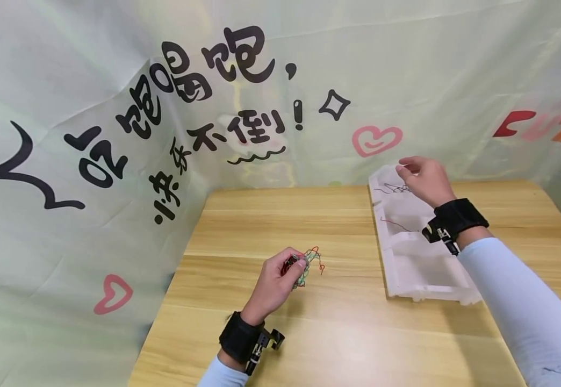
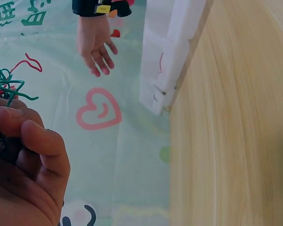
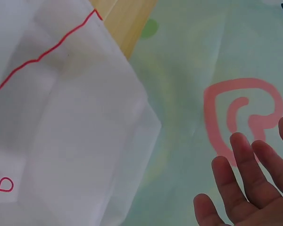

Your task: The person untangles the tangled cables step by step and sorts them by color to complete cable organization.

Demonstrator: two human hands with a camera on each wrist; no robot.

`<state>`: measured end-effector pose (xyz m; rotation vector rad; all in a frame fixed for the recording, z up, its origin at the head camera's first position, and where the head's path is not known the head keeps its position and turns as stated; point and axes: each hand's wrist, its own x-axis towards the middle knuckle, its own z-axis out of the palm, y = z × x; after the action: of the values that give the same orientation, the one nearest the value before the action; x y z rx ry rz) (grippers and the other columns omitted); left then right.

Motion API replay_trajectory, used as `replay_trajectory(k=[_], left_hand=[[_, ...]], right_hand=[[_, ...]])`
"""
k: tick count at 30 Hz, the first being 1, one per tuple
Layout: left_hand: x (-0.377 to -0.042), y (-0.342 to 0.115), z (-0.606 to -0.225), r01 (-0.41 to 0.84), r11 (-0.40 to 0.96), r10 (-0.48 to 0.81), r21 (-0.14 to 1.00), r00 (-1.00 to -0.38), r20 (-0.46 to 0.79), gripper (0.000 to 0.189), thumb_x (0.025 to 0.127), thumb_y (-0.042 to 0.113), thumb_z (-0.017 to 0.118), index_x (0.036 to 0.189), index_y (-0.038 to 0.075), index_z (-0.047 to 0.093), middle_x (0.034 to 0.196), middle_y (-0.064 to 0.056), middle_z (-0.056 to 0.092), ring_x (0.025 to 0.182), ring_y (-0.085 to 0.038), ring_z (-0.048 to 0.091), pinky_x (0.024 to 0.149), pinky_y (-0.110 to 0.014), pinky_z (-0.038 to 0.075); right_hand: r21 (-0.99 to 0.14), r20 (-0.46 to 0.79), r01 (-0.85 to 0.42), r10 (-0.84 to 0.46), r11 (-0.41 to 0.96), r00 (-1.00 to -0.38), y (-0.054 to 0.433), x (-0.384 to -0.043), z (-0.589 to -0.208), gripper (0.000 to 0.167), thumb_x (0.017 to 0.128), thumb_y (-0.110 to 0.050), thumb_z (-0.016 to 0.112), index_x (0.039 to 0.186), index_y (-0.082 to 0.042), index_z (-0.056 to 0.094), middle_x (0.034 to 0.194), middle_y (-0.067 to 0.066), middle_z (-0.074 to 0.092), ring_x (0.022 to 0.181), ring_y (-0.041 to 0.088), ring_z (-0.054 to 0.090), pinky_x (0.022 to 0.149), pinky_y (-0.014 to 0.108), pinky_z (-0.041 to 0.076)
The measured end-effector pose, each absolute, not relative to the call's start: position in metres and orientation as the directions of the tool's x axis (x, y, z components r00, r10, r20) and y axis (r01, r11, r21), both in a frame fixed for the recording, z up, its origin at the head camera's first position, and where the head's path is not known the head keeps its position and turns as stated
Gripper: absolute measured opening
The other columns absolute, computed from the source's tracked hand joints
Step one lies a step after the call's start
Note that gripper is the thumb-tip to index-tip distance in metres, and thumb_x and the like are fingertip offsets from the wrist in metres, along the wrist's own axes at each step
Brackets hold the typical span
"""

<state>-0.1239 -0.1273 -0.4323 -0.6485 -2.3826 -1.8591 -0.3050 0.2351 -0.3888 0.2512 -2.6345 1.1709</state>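
My left hand (image 1: 270, 285) grips a tangled bundle of thin wires (image 1: 304, 273), mostly green with red and dark strands. A red wire end sticks out of the bundle to the right; part of the bundle is hidden in the palm. Over the far end of a white compartment tray (image 1: 383, 252) hovers my right hand (image 1: 428, 180). In the right wrist view its fingers (image 3: 245, 174) are spread and hold nothing. Dark wires (image 1: 396, 188) lie in the tray's far section, beneath that hand. Across a divider nearer me runs a red wire (image 1: 395, 223).
The tray stands on the right of a wooden table (image 1: 338, 328), its far end close to a printed cloth backdrop (image 1: 309, 161). More cloth hangs along the left side. Each wrist wears a black strap (image 1: 461, 215) with a small camera.
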Motion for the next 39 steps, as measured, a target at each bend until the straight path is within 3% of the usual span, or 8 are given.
replay_trajectory(k=[10,17,23,29,39], left_hand=[[-0.121,-0.128,-0.430,0.336,0.186,0.281,0.923,-0.919,0.278,0.019,0.106,0.021,0.056,0.106,0.006,0.068,0.074,-0.003,0.054,0.057,-0.014,0.048,0.052,-0.025,0.040],[-0.121,-0.128,-0.428,0.308,0.186,0.265,0.933,-0.930,0.254,0.017,0.105,0.024,0.057,0.109,0.012,0.069,0.077,-0.004,0.055,0.059,-0.016,0.049,0.052,-0.026,0.041],[-0.120,-0.126,-0.425,0.286,0.185,0.263,0.940,-0.936,0.233,0.016,0.105,0.018,0.057,0.112,0.008,0.068,0.079,-0.003,0.055,0.061,-0.014,0.048,0.054,-0.024,0.041],[-0.121,-0.123,-0.423,0.281,0.188,0.269,0.941,-0.936,0.226,0.015,0.104,0.009,0.057,0.112,0.002,0.067,0.079,-0.002,0.056,0.063,-0.012,0.048,0.056,-0.023,0.040],[-0.120,-0.123,-0.423,0.329,0.152,0.285,0.932,-0.917,0.277,0.015,0.105,0.021,0.060,0.114,0.012,0.067,0.086,-0.002,0.060,0.068,-0.016,0.052,0.059,-0.025,0.042]], right_hand=[[-0.708,0.293,-0.287,-0.101,0.645,-0.951,0.224,-0.285,-0.388,0.045,0.105,-0.031,0.054,0.134,0.003,0.060,0.116,0.029,0.065,0.112,0.044,0.057,0.088,0.054,0.044],[-0.718,0.316,-0.366,-0.190,0.592,-0.929,0.205,-0.268,-0.385,0.041,0.104,-0.028,0.058,0.133,0.001,0.061,0.117,0.023,0.068,0.107,0.037,0.061,0.089,0.047,0.045],[-0.712,0.329,-0.411,-0.246,0.569,-0.912,0.189,-0.253,-0.382,0.037,0.103,-0.025,0.061,0.130,0.000,0.064,0.113,0.021,0.069,0.105,0.035,0.062,0.091,0.052,0.045],[-0.707,0.325,-0.442,-0.302,0.552,-0.896,0.175,-0.239,-0.382,0.034,0.103,-0.023,0.061,0.127,0.000,0.066,0.108,0.015,0.072,0.098,0.031,0.064,0.089,0.049,0.045],[-0.717,0.250,-0.455,-0.414,0.528,-0.875,0.159,-0.219,-0.385,0.035,0.105,-0.027,0.059,0.129,-0.002,0.065,0.112,0.009,0.071,0.103,0.023,0.064,0.086,0.045,0.049]])
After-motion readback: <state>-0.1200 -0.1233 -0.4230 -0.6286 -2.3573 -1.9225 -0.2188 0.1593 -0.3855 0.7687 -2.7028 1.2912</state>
